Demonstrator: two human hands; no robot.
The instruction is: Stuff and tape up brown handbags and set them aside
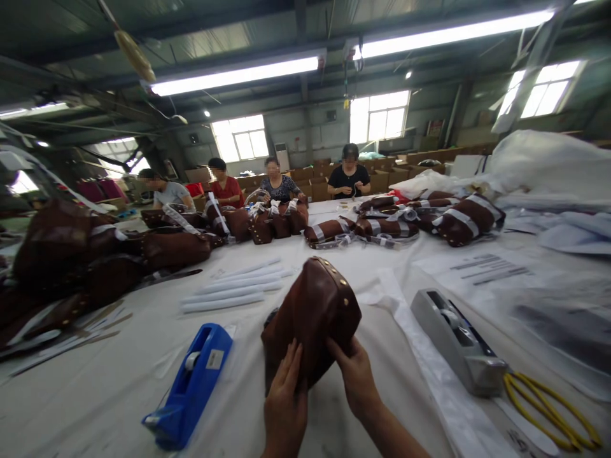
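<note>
Between my two hands a brown leather bag (310,312) with brass studs along its edge is held up at a tilt over the white-covered table (248,394). My left hand (286,401) lies along its near left side, fingers stretched together against the leather. On the right, my right hand (353,375) grips the lower edge, thumb on the near face and fingers partly hidden behind. To the left of the bag stands a blue tape dispenser (195,381). A grey tape dispenser (458,343) stands to the right, beside yellow-handled scissors (548,407).
White rolled strips (233,286) lie beyond the blue dispenser. Brown bags (176,248) are heaped at the left, and wrapped brown bags (470,219) line the far side. Several people sit across the table, including a person in black (349,178). Clear plastic (563,324) covers the right.
</note>
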